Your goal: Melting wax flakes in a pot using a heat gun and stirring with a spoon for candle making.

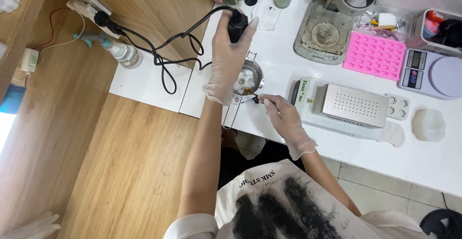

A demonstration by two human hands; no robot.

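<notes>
Both gloved hands closed: left hand point(230, 56) around black heat tool point(237, 25), right hand point(281, 118) pinching small dropper point(255, 98).

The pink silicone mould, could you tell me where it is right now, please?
In the head view, the pink silicone mould lies upper right on the white table, between the round grey pad and the digital scale.

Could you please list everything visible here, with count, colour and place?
heat tool: one, black, corded, above the pot
metal pot: one, silver, table's front edge
small tool: one, dark, at the pot's rim
silicone mould: one, pink, upper right
kitchen scale: one, white, far right
perforated metal box: one, silver, right of pot
spray bottle: one, clear, left shelf
left hand: gloved, gripping the heat tool
right hand: gloved, holding the small tool
</notes>
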